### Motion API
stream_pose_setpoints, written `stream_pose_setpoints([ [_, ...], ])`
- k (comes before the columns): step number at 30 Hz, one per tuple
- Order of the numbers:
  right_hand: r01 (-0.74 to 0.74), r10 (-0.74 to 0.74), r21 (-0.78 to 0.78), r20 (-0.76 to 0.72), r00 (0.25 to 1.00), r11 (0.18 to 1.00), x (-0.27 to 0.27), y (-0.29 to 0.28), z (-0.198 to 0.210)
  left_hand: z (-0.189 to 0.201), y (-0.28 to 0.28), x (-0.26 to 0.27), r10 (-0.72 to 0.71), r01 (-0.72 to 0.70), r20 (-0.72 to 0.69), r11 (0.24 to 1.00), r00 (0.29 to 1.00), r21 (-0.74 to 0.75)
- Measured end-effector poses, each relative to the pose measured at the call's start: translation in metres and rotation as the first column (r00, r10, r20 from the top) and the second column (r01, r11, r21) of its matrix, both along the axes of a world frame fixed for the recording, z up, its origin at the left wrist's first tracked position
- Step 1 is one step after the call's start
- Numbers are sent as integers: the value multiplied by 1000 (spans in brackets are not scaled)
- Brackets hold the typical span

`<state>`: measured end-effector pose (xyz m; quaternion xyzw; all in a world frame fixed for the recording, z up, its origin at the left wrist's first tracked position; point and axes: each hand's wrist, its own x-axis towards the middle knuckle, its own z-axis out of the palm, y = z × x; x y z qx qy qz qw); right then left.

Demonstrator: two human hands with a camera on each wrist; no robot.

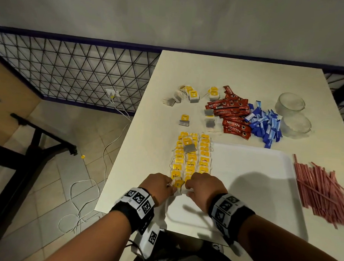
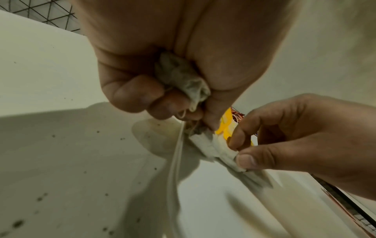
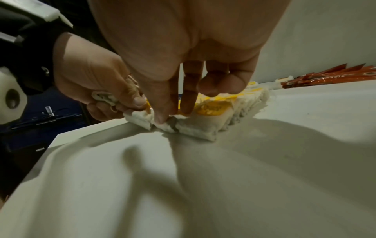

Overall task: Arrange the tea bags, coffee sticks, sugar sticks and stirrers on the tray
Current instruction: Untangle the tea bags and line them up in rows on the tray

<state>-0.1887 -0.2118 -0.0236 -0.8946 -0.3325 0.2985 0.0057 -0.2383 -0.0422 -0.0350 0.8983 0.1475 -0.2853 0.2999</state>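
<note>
A white tray [image 1: 254, 173] lies on the near right of the table. Rows of yellow-tagged tea bags [image 1: 191, 157] run along its left side. At the near end of the rows, both hands meet on one tea bag [image 1: 179, 185]. My left hand [image 1: 160, 186] pinches its tag end and also keeps a crumpled tea bag [image 2: 181, 77] tucked in its palm. My right hand [image 1: 202, 188] pinches the bag [image 3: 162, 124] between thumb and forefinger, down on the tray. Red coffee sticks [image 1: 233, 115], blue sugar sticks [image 1: 266, 126] and red stirrers [image 1: 322, 192] lie in piles off the tray.
Loose tea bags [image 1: 186, 95] lie at the table's far left, with a single one [image 1: 184, 120] nearer. Two glass bowls [image 1: 290, 104] stand at the far right. The table's left edge [image 1: 114, 167] drops to a tiled floor with cables.
</note>
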Motion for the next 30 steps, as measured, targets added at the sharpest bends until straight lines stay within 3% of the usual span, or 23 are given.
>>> stream_pose_setpoints([
  [5,1,-1,-4,0,1000,1000,0,-1,-2,-1,-3,-2,61,-66,83,995,995,68],
  [14,6,-6,-10,2,1000,1000,0,-1,-5,-5,-6,-6,187,-192,162,981,969,19],
  [20,11,-11,-15,6,1000,1000,2,2,-5,-9,-6,-4,242,-234,131,970,961,-73],
  [30,21,-21,39,9,1000,999,2,0,-6,-13,-8,-6,272,-270,168,962,947,-36],
])
